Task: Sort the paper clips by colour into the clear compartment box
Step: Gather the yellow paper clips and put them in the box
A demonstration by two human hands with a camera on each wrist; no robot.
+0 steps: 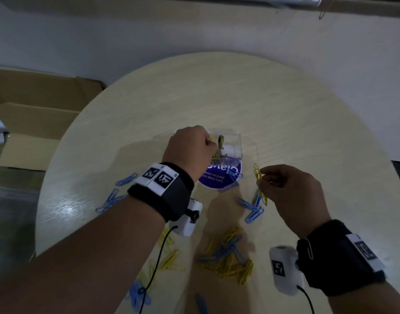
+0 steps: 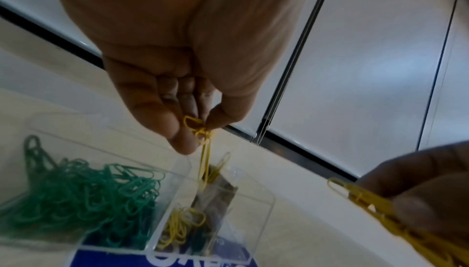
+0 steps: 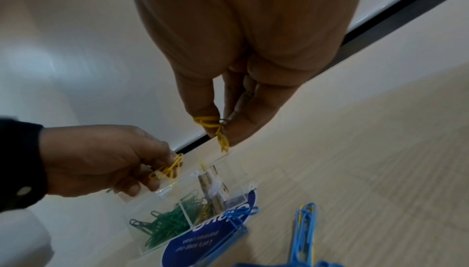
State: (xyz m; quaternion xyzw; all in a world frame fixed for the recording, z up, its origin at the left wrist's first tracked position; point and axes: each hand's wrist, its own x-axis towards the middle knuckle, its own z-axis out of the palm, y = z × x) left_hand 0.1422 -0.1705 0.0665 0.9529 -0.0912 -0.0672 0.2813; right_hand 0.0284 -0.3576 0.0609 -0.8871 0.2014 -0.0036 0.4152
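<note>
Round pale wood-grain table (image 1: 285, 105) w/ white wall behind, cardboard at left. Your left hand (image 1: 190, 150) pinches yellow clips (image 2: 203, 130) over the clear compartment box (image 3: 162, 225); your right hand (image 1: 292, 191) pinches another yellow bunch (image 1: 260, 184) just right of the box. Blue and yellow clips (image 1: 228, 257) lie loose nearby.

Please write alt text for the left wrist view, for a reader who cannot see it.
The left hand pinches a few linked yellow paper clips above the clear compartment box, where one section holds green clips and the next some yellow ones. At lower right, the right hand holds more yellow clips.
</note>
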